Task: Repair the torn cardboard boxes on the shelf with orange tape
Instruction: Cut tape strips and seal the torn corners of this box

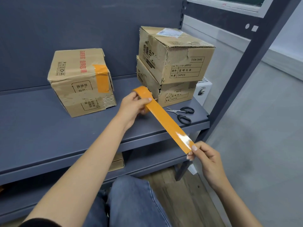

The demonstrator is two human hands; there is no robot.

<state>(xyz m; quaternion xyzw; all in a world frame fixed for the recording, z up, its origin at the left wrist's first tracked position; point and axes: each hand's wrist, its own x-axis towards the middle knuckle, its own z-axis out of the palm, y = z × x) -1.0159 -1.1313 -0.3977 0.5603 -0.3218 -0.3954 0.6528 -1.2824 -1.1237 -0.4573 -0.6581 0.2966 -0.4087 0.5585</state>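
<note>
My left hand (133, 107) grips the orange tape roll (142, 92) above the blue-grey shelf (41, 128). A long orange strip (170, 124) runs from the roll down to the right, where my right hand (207, 158) pinches its free end. A cardboard box (78, 82) on the left of the shelf carries an orange tape patch over one corner. Two torn cardboard boxes are stacked on the right: the upper box (175, 53) with a ripped side, and the lower box (172, 94) just behind the roll.
Black-handled scissors (182, 114) lie on the shelf in front of the stacked boxes. A white device (202, 92) stands behind them. A shelf upright (246, 66) slants at the right. A lower shelf holds another carton (117, 162). My jeans-clad knee (134, 202) is below.
</note>
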